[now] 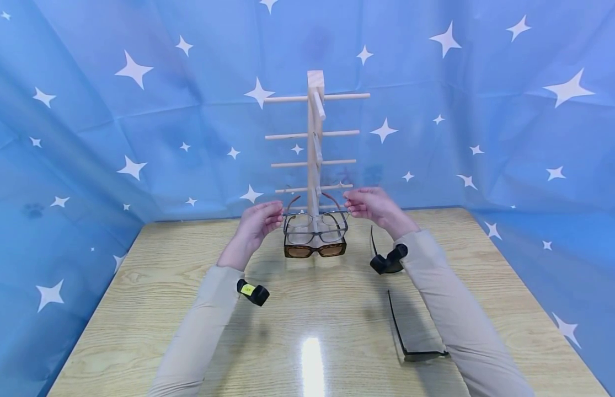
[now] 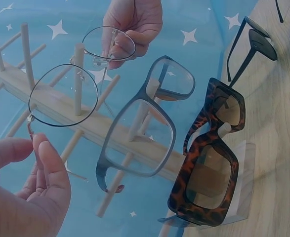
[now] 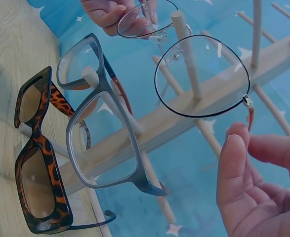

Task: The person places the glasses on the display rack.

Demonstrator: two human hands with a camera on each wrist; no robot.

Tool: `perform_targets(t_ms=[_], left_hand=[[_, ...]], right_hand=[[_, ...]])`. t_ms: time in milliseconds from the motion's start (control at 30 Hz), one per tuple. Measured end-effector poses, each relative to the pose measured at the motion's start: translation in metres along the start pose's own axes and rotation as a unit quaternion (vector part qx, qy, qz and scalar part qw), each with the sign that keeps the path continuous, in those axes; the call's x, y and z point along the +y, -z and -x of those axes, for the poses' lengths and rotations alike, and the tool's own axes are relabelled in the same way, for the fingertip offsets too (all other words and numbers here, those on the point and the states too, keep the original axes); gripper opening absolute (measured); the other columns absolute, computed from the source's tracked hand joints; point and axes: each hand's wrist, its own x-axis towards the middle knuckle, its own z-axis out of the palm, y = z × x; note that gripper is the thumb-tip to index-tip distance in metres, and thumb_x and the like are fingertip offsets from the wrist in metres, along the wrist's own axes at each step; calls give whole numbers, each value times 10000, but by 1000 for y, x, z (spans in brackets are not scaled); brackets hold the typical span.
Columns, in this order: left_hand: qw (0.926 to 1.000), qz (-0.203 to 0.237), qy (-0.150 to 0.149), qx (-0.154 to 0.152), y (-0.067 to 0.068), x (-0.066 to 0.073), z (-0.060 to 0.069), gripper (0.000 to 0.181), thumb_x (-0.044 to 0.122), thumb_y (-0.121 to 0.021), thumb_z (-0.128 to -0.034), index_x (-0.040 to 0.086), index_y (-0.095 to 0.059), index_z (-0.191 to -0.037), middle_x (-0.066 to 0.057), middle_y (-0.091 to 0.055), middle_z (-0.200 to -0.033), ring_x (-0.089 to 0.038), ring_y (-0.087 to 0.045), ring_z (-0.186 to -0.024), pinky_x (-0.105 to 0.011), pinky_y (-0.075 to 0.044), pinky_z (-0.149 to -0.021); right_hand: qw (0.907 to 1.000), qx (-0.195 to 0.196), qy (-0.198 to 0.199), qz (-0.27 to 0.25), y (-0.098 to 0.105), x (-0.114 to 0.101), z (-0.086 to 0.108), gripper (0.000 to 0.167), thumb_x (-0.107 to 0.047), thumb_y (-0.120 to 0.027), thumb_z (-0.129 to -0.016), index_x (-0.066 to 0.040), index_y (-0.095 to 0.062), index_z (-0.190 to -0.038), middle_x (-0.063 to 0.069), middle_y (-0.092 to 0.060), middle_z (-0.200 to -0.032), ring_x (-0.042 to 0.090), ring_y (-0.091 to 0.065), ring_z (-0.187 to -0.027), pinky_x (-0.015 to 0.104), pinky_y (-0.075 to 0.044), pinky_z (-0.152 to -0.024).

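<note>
Thin round wire-framed glasses (image 2: pixel 96 94) are held at the wooden rack (image 1: pixel 314 127), above the other pairs. My left hand (image 1: pixel 260 220) pinches one temple between thumb and fingers; my right hand (image 1: pixel 374 207) pinches the other. In the right wrist view the round lens (image 3: pixel 202 116) is beside a front peg of the rack. Grey-framed glasses (image 1: pixel 315 237) rest on the rack just below, and tortoiseshell sunglasses (image 1: pixel 314 251) sit lowest. Whether the wire bridge touches the peg I cannot tell.
Black sunglasses (image 1: pixel 420 353) lie on the wooden table (image 1: pixel 188 309) under my right forearm. Another dark pair (image 1: pixel 389 264) lies behind them, partly hidden by the right wrist camera. Side rods stick out from the rack's post. A blue star-patterned cloth (image 1: pixel 188 99) hangs behind.
</note>
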Motion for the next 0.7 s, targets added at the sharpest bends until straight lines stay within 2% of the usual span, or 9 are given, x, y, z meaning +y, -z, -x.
perform_targets(t_ms=[233,467,700], left_hand=[[10000,-51,-23,-59,1,0,1,180,14,-546,-923,-37,-568,-1094,-27,-647,-763,-81,-576,-590,-156,-499,-566],[9998,-161,-31,-72,1,-1,4,149,36,-563,-921,-23,-577,-1058,-39,-632,-773,-85,-578,-604,-161,-509,-582],[9992,-354,-137,-102,7,-5,11,130,50,-566,-925,-21,-587,-1032,-23,-629,-749,-91,-578,-619,-166,-508,-589]], right_hand=[[10000,15,-39,84,-1,1,0,71,-62,-551,-936,-13,-559,-986,25,-633,-716,87,-591,-591,172,-519,-566],[9997,-23,-14,226,2,3,3,99,-84,-548,-944,-13,-565,-1011,29,-632,-744,89,-590,-607,182,-529,-610],[9987,-39,50,506,8,6,16,188,-109,-511,-964,28,-521,-1091,20,-613,-756,81,-595,-626,181,-530,-623]])
